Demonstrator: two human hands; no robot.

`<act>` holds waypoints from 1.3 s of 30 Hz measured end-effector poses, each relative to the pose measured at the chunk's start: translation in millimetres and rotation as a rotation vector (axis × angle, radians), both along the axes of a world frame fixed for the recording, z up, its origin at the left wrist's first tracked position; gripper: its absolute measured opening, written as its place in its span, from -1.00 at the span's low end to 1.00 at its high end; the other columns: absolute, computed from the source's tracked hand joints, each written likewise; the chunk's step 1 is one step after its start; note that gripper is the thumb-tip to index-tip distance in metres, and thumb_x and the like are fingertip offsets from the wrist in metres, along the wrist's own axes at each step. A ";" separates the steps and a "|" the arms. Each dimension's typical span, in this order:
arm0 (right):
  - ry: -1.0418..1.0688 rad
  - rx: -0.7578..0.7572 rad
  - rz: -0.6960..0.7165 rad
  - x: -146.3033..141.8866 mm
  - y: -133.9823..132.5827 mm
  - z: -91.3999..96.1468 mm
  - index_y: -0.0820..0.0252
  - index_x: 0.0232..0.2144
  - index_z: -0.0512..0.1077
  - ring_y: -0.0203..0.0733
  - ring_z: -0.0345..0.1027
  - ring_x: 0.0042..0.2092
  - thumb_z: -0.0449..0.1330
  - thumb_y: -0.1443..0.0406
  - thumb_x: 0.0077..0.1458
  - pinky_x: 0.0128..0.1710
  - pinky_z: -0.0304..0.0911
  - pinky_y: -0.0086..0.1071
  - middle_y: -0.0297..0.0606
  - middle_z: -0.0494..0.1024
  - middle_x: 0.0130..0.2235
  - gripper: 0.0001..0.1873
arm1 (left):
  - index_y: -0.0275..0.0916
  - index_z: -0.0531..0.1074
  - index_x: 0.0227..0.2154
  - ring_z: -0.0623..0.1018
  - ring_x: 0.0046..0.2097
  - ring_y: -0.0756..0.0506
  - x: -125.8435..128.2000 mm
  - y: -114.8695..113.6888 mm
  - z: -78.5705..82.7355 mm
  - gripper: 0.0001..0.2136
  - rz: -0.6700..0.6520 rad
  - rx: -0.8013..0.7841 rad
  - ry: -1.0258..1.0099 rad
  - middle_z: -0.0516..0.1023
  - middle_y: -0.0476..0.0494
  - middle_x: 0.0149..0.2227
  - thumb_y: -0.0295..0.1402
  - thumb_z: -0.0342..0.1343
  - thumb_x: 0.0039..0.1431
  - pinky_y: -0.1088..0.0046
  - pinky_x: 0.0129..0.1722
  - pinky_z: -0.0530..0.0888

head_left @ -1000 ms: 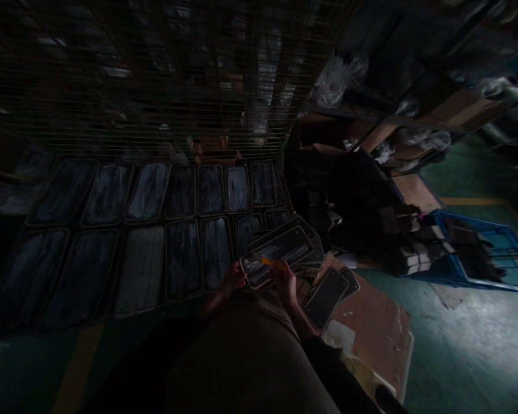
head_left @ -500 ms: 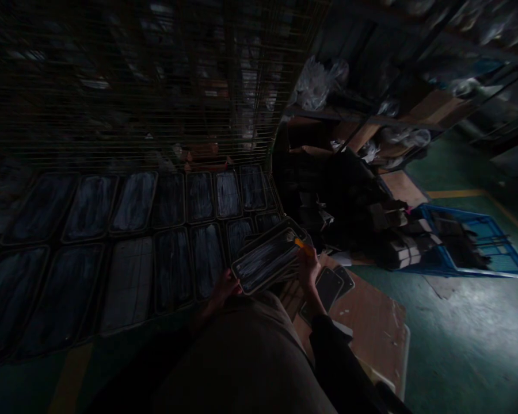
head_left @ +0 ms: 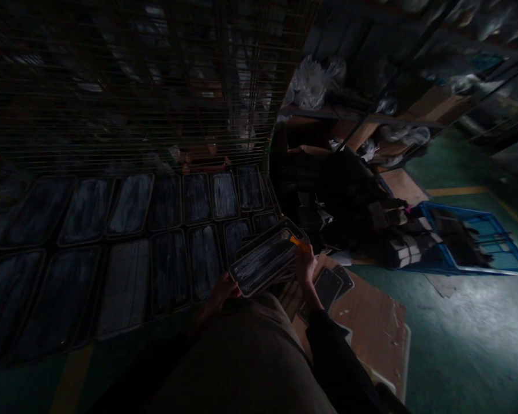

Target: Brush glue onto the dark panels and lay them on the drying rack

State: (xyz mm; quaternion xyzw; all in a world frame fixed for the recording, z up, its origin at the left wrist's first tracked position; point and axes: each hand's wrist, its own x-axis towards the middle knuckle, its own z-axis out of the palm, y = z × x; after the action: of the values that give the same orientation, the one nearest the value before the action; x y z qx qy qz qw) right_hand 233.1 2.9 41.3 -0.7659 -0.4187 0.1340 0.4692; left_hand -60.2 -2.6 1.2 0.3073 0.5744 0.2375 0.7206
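A dark rectangular panel with rounded corners and a pale rim (head_left: 263, 261) lies tilted in front of me, streaked with whitish coating. My left hand (head_left: 225, 288) is closed on its near left corner. In my right hand (head_left: 305, 263) is a paintbrush (head_left: 295, 240) with an orange handle, its bristles at the panel's far right end. More panels appear stacked under the one I hold. Two smaller dark plates (head_left: 328, 286) lie beside my right wrist on a brown board (head_left: 362, 322).
Rows of similar coated panels (head_left: 129, 204) cover the left side, before a wire mesh rack (head_left: 155, 115). At the right, a blue crate (head_left: 479, 236) holds dark pieces on the green floor (head_left: 470, 322). Behind are shelves with plastic bags (head_left: 313, 80) and cardboard boxes.
The brush in my right hand has shifted slightly left along the panel. My left hand keeps its hold, and the view has moved a little.
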 end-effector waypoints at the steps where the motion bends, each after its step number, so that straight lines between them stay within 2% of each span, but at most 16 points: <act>1: -0.040 -0.002 0.007 4.7 1.7 -0.4 0.25 -0.11 0.47 -0.18 0.43 -0.34 -0.02 0.08 0.23 -0.30 0.32 -0.35 -0.20 0.55 -0.33 -0.57 | -0.26 0.36 -0.25 0.56 -0.52 -0.03 0.5 0.0 -1.2 -0.52 0.002 -0.005 -0.001 0.51 0.02 -0.51 -0.18 0.39 -0.22 0.45 -0.47 0.53; 6: -0.200 -0.034 0.132 20.2 -0.3 -1.8 0.23 -0.07 0.45 -0.12 0.45 -0.21 -0.08 0.17 0.26 -0.21 0.34 -0.30 -0.10 0.55 -0.19 -0.60 | -0.25 0.35 -0.26 0.55 -0.53 -0.02 1.7 -0.4 -3.3 -0.52 0.024 -0.024 0.009 0.51 0.03 -0.51 -0.17 0.41 -0.22 0.46 -0.48 0.52; 10: -0.321 -0.128 0.358 18.3 -26.5 1.1 0.18 -0.04 0.47 -0.11 0.43 -0.21 -0.09 0.28 0.23 -0.23 0.33 -0.30 -0.10 0.53 -0.19 -0.60 | -0.25 0.37 -0.26 0.56 -0.50 -0.03 -0.2 -3.4 0.9 -0.50 0.052 -0.018 -0.050 0.53 0.01 -0.49 -0.16 0.43 -0.25 0.43 -0.45 0.55; 13: -0.320 -0.185 0.525 12.2 -46.9 9.1 0.16 -0.01 0.47 -0.15 0.42 -0.27 -0.10 0.33 0.24 -0.30 0.31 -0.35 -0.13 0.52 -0.23 -0.59 | -0.26 0.37 -0.22 0.58 -0.48 -0.04 -0.7 -4.4 0.9 -0.50 0.053 -0.003 -0.088 0.56 -0.02 -0.45 -0.17 0.41 -0.20 0.42 -0.43 0.56; 14: -0.309 -0.190 0.540 11.3 -49.9 13.1 0.16 -0.01 0.47 -0.17 0.42 -0.28 -0.11 0.33 0.26 -0.31 0.30 -0.37 -0.14 0.51 -0.23 -0.59 | -0.26 0.37 -0.21 0.57 -0.49 -0.03 -0.1 -4.0 -0.2 -0.53 0.047 -0.004 -0.073 0.56 -0.02 -0.45 -0.20 0.40 -0.16 0.43 -0.44 0.56; 16: -0.302 -0.175 0.482 12.5 -48.2 21.5 0.17 0.00 0.47 -0.18 0.42 -0.28 -0.11 0.31 0.30 -0.32 0.30 -0.38 -0.14 0.51 -0.22 -0.59 | -0.26 0.37 -0.22 0.55 -0.53 0.00 2.0 -2.4 -3.3 -0.61 0.031 -0.018 -0.007 0.55 -0.01 -0.47 -0.28 0.37 -0.09 0.47 -0.48 0.54; 20: -0.375 -0.221 0.350 21.5 -28.9 30.2 0.20 0.02 0.46 -0.15 0.40 -0.26 -0.11 0.31 0.29 -0.31 0.28 -0.36 -0.11 0.51 -0.17 -0.59 | -0.27 0.36 -0.24 0.54 -0.56 0.03 5.3 -0.2 -8.2 -0.73 0.013 -0.020 0.069 0.53 0.02 -0.49 -0.40 0.29 0.01 0.54 -0.55 0.50; 24: -0.459 -0.322 0.396 13.3 -28.6 24.2 0.20 0.03 0.45 -0.15 0.36 -0.29 -0.08 0.39 0.24 -0.33 0.26 -0.35 -0.10 0.51 -0.17 -0.58 | -0.28 0.35 -0.20 0.56 -0.55 0.01 3.8 -1.7 -5.9 -0.69 0.012 -0.018 0.029 0.54 0.02 -0.49 -0.38 0.29 0.00 0.52 -0.53 0.53; 29: -0.539 -0.333 0.560 -33.1 -59.2 15.9 0.19 0.03 0.43 -0.14 0.37 -0.27 -0.03 0.42 0.26 -0.24 0.28 -0.35 -0.12 0.51 -0.19 -0.63 | -0.29 0.34 -0.21 0.54 -0.58 0.00 5.1 1.1 -1.9 -0.69 0.004 -0.040 0.060 0.53 0.03 -0.53 -0.41 0.28 -0.01 0.50 -0.55 0.51; 32: -0.459 -0.324 0.714 -64.4 -78.4 15.7 0.18 0.03 0.41 -0.15 0.40 -0.24 0.00 0.41 0.28 -0.20 0.31 -0.36 -0.13 0.52 -0.19 -0.66 | -0.29 0.34 -0.24 0.51 -0.62 0.00 6.2 3.4 -2.7 -0.71 -0.011 -0.064 0.103 0.49 0.07 -0.59 -0.42 0.29 -0.02 0.51 -0.57 0.48; 35: -0.212 -0.270 0.857 -84.3 -91.8 16.6 0.14 0.10 0.36 -0.18 0.44 -0.14 0.00 0.43 0.26 -0.14 0.33 -0.39 -0.15 0.52 -0.09 -0.61 | -0.29 0.35 -0.21 0.55 -0.56 -0.01 4.6 2.7 -5.0 -0.65 -0.009 -0.035 0.047 0.55 0.02 -0.53 -0.35 0.33 -0.05 0.49 -0.52 0.51; 37: -0.015 -0.237 0.867 -86.3 -94.6 15.8 0.13 0.06 0.38 -0.20 0.46 -0.12 -0.01 0.40 0.27 -0.15 0.35 -0.42 -0.18 0.53 -0.08 -0.64 | -0.28 0.35 -0.20 0.56 -0.54 -0.01 3.0 1.7 -6.1 -0.61 -0.009 -0.011 0.020 0.57 0.01 -0.49 -0.29 0.34 -0.07 0.49 -0.51 0.52; 39: 0.106 -0.209 0.790 -77.6 -91.0 14.3 0.15 -0.01 0.43 -0.21 0.48 -0.18 0.00 0.34 0.28 -0.19 0.36 -0.43 -0.21 0.57 -0.17 -0.70 | -0.27 0.35 -0.24 0.53 -0.58 -0.01 1.7 1.5 -6.0 -0.61 -0.014 -0.008 0.020 0.55 0.03 -0.54 -0.26 0.35 -0.09 0.50 -0.55 0.49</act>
State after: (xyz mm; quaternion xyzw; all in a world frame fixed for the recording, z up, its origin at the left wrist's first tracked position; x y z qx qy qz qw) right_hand 155.5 -88.1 55.6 -0.5820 -0.6398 0.3849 0.3221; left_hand -58.5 -1.1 -4.8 0.3107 0.5802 0.2270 0.7178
